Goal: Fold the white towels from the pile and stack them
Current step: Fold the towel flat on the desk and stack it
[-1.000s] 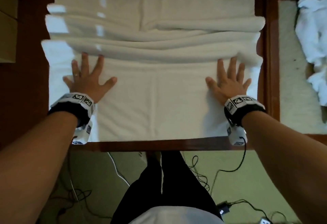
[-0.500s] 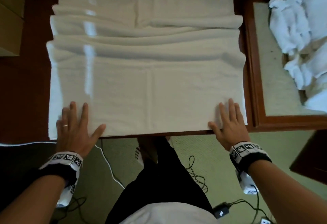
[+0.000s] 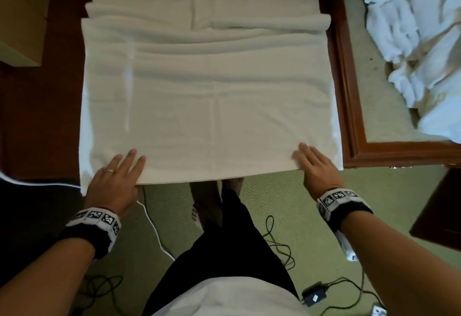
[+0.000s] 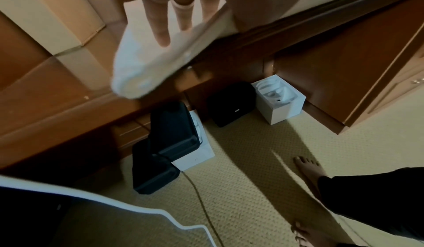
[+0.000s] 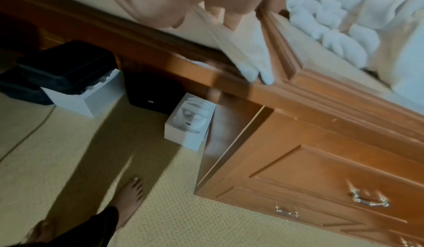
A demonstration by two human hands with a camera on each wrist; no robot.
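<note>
A large white towel [image 3: 212, 106] lies spread over the wooden desk [image 3: 62, 116], smooth near me and creased into ridges at the far side. My left hand [image 3: 117, 176] lies with straight fingers [image 4: 160, 26] on the near left corner [image 4: 137, 69], which hangs over the desk edge. At the near right corner [image 5: 250, 56], my right hand [image 3: 315, 166] lies flat in the same way. Neither thumb shows in any view. The pile of crumpled white towels [image 3: 419, 41] sits to the right on a lower surface and shows again as the pile [image 5: 332, 33].
A cardboard box [image 3: 20, 16] stands at the far left of the desk. The wooden rim [image 3: 349, 91] frames the surface under the pile. Black cases [image 4: 174, 129] and a white box [image 4: 277, 98] sit under the desk. Cables [image 3: 277, 241] cross the carpet, and drawers [image 5: 344, 187] are at the right.
Both hands have slid back towards me, from the creased middle of the towel to its near edge. The near half of the towel now lies smoother.
</note>
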